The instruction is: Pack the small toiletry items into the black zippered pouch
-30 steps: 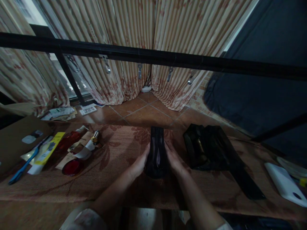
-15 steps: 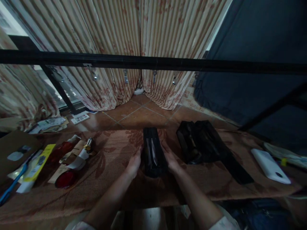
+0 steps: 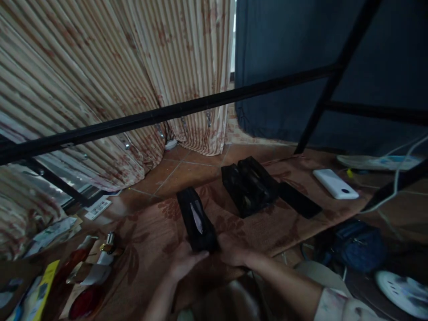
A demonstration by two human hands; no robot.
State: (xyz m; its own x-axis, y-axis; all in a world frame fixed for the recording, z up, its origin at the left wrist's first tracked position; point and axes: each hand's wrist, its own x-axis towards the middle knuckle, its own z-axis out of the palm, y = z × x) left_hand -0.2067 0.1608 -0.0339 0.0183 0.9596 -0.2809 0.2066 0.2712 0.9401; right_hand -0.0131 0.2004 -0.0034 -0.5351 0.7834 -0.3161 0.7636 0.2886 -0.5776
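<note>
A long black pouch (image 3: 196, 218) with a clear window lies on the brown patterned tablecloth (image 3: 150, 240). My left hand (image 3: 183, 263) touches its near end from the left, fingers bent toward it. On the near right side my right hand (image 3: 232, 254) presses against the pouch, its fingers curled. Both hands hold the pouch between them.
A larger black open case (image 3: 249, 185) and a flat black lid (image 3: 299, 199) lie to the right. A white power bank (image 3: 335, 183) sits at the far right. Bottles (image 3: 100, 261) and a yellow card (image 3: 40, 292) lie at left. A black metal bar (image 3: 167, 113) crosses overhead.
The view has swung to the right and tilted. My hands have slid back from the pouch's sides to its near end, and the pouch now lies at an angle.
</note>
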